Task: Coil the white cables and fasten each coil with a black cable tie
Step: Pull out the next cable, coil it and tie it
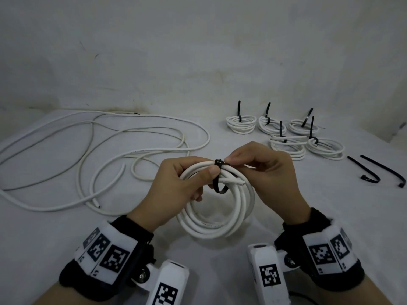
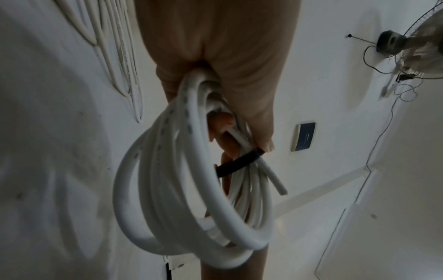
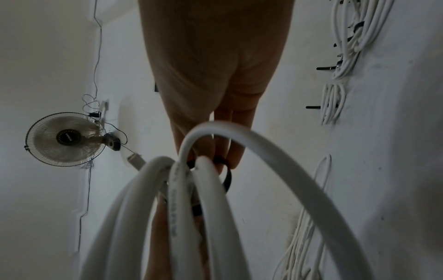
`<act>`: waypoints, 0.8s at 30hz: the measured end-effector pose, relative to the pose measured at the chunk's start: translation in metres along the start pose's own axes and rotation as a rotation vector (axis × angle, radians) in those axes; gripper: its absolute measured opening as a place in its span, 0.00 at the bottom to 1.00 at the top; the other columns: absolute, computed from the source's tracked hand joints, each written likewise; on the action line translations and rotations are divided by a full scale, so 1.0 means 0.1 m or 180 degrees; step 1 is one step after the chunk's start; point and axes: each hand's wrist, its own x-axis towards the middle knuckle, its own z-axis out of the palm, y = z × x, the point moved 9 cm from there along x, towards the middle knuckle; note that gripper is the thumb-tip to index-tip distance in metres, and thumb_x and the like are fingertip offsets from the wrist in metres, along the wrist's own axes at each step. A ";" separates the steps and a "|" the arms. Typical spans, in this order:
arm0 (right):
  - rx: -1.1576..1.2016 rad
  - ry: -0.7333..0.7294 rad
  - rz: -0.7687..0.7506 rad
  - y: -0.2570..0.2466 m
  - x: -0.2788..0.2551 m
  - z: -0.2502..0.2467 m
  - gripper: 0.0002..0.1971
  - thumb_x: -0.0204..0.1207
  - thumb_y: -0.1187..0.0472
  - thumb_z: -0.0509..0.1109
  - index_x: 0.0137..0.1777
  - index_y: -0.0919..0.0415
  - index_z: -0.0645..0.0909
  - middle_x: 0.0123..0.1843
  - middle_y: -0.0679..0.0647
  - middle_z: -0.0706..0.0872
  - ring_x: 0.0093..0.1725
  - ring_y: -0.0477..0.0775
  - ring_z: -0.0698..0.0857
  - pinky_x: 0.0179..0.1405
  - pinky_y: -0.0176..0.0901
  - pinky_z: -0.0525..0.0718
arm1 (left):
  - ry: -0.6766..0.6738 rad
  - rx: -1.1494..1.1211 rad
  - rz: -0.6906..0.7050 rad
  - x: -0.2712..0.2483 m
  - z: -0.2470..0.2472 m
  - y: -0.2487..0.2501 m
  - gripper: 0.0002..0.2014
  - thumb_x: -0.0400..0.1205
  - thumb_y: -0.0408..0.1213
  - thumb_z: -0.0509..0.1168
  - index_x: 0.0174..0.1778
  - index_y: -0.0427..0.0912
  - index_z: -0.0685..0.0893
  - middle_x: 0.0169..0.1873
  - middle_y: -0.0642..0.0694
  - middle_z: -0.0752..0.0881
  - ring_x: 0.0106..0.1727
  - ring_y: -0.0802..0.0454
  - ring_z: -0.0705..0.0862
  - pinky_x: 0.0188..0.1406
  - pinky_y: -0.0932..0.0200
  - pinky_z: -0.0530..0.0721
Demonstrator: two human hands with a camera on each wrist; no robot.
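Note:
My left hand (image 1: 187,179) grips the top of a coiled white cable (image 1: 217,227), thumb pressed over the strands beside a black cable tie (image 1: 218,186). The tie loops around the coil's top, its head (image 1: 218,161) sitting above the strands. My right hand (image 1: 259,166) pinches the tie's end just right of that head. In the left wrist view the coil (image 2: 191,199) hangs from my fist with the tie (image 2: 239,163) across it. The right wrist view shows blurred coil strands (image 3: 210,208) and the tie (image 3: 226,180) under my fingers.
Loose white cable (image 1: 88,150) sprawls over the white-covered table on the left. Several tied coils (image 1: 284,133) lie at the back right. Two spare black ties (image 1: 383,172) lie at the far right. A wall rises behind the table.

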 end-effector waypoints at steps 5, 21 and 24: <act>0.0133 -0.0128 -0.0018 -0.01 0.01 0.03 0.06 0.66 0.68 0.75 0.40 0.58 0.91 0.41 0.49 0.89 0.44 0.51 0.89 0.45 0.36 0.84 | -0.0086 -0.0014 -0.0095 0.01 0.01 -0.02 0.09 0.74 0.39 0.68 0.42 0.38 0.89 0.23 0.51 0.84 0.19 0.56 0.72 0.22 0.63 0.76; -0.0178 -0.0348 0.0417 -0.04 0.00 0.08 0.10 0.68 0.77 0.72 0.42 0.61 0.82 0.39 0.54 0.90 0.43 0.52 0.90 0.45 0.40 0.87 | -0.0222 0.0090 -0.0393 -0.02 0.06 -0.11 0.07 0.73 0.42 0.72 0.37 0.43 0.92 0.27 0.43 0.86 0.21 0.55 0.74 0.22 0.62 0.76; -0.0321 -0.0497 0.0430 -0.10 -0.03 0.13 0.05 0.70 0.70 0.73 0.43 0.61 0.84 0.41 0.54 0.90 0.47 0.52 0.90 0.42 0.42 0.88 | -0.0116 0.0172 -0.0402 -0.01 0.04 -0.12 0.13 0.71 0.45 0.73 0.40 0.37 0.91 0.27 0.41 0.86 0.21 0.54 0.74 0.21 0.62 0.75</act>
